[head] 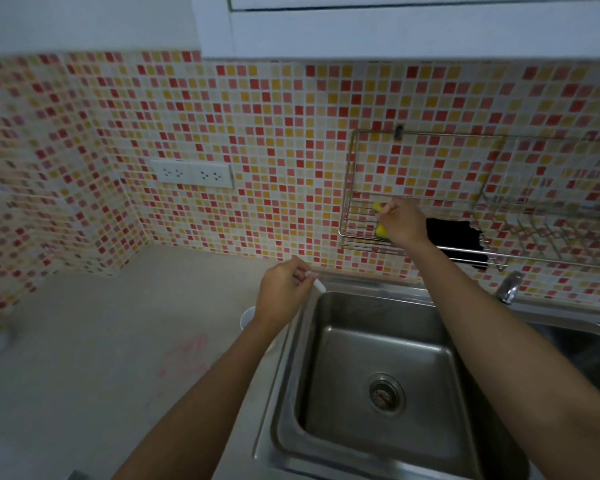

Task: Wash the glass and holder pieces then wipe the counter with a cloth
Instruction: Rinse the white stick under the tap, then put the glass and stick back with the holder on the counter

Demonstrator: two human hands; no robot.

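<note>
Above the sink [378, 344], in the head view, the right grip [400, 221] is stretched up to the wire rack [359, 220] on the tiled wall. Its fingers are curled round the top of a yellow sponge [381, 232] standing in the rack. Lower and to its left, the left grip [284, 289] pinches a small white piece [319, 285], likely one of the holder pieces, whose tip juts over the sink's back corner. Just beneath that grip's wrist a white round rim [247, 317] shows on the table [118, 341]; whether it is the glass I cannot tell. Farther left of the wrist lies a pink smear [187, 356]. The tap [508, 289] stands below and right of the right grip, apart from both grips.

Washing looks barely begun: this is the fetching of the sponge. Next, the sponge must lift clear of the rack wires and come down to the left grip over the basin. With both grips occupied, opening the tap will need one of them freed. Wiping the table is not yet begun.
</note>
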